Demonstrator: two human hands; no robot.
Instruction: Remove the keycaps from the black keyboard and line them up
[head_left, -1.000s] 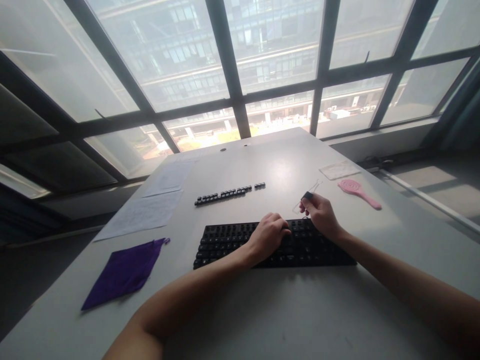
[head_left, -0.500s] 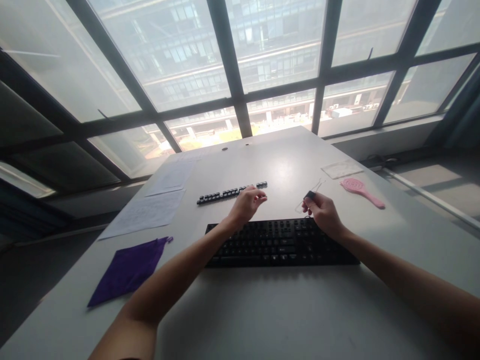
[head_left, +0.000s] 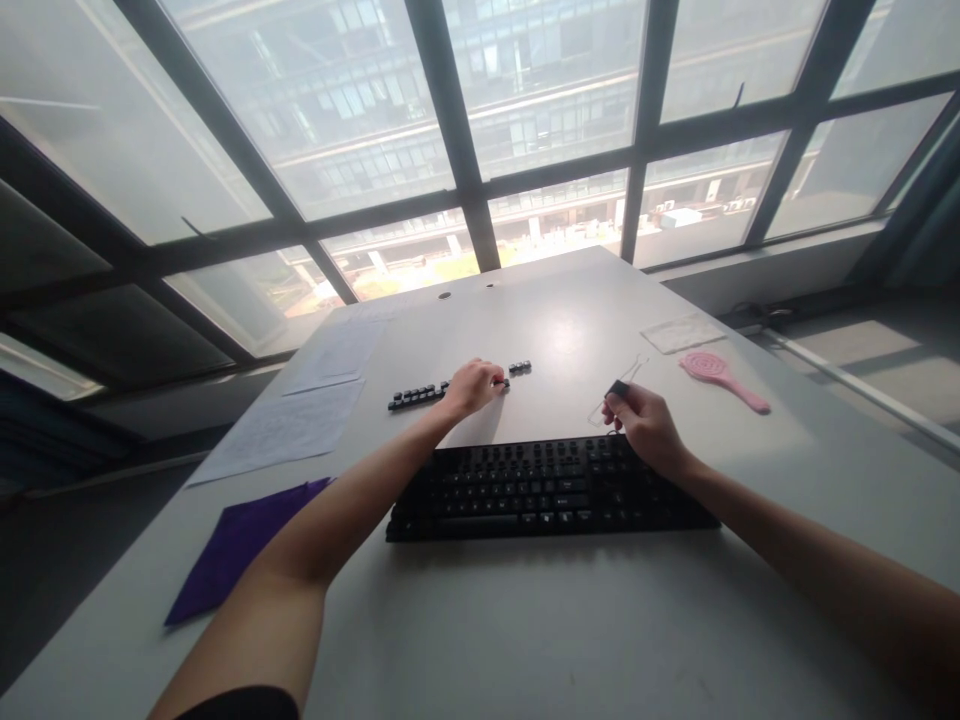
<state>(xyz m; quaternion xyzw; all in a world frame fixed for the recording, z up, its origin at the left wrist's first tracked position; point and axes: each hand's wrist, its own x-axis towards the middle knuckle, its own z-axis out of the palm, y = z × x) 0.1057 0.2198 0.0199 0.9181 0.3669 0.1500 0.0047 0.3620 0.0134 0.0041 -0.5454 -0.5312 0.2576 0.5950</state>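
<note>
A black keyboard (head_left: pixel 547 490) lies on the pale table (head_left: pixel 570 620) in front of me. Beyond it runs a row of loose black keycaps (head_left: pixel 416 396). My left hand (head_left: pixel 474 385) reaches over the keyboard and rests on that row, fingers curled down onto the caps; what they grip is hidden. My right hand (head_left: pixel 645 425) hovers at the keyboard's far right edge, pinching a small black keycap puller (head_left: pixel 617 389) with wire loops between thumb and fingers.
A purple cloth (head_left: pixel 240 545) lies at the left. Sheets of paper (head_left: pixel 289 420) sit beyond it. A pink hairbrush (head_left: pixel 720 378) and a clear packet (head_left: pixel 682 332) lie at the right. Large windows rise behind the table's far edge.
My left hand left the keyboard, moved forward and came down on the keycap row. My right hand stayed nearly still with the puller.
</note>
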